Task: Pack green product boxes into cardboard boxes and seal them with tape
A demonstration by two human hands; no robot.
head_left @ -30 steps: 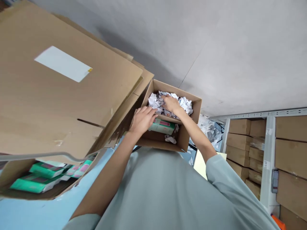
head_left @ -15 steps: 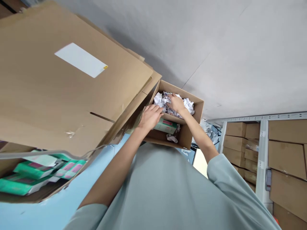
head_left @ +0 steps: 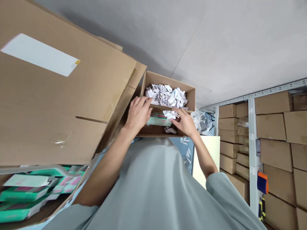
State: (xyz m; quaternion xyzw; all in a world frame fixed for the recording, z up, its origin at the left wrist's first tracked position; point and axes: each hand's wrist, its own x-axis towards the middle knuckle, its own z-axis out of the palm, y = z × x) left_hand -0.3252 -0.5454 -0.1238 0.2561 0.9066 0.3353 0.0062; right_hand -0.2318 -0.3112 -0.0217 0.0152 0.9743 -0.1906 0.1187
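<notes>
My right hand (head_left: pixel 184 123) pinches a crumpled piece of paper (head_left: pixel 169 114) above the near cardboard box (head_left: pixel 153 131). Inside that box lie a green and white carton (head_left: pixel 158 119) and another paper wad (head_left: pixel 170 130). Just beyond it, a second cardboard box (head_left: pixel 190 97) is filled with crumpled white paper (head_left: pixel 165 95). My left hand (head_left: pixel 138 114) is open, fingers apart, over the left side of the two boxes; it holds nothing, and whether it touches the rim I cannot tell.
Large flattened cardboard sheets (head_left: pixel 59 102) stand at the left, above an open carton of green boxes (head_left: pixel 26 195). Metal shelving (head_left: pixel 253 134) with stacked brown boxes (head_left: pixel 273 127) is on the right. More crumpled paper (head_left: pixel 202 121) lies beyond the right arm.
My right hand has come out of the paper-filled box toward me, bringing a paper wad over the near box. My left hand stays at the left side. The view has shifted.
</notes>
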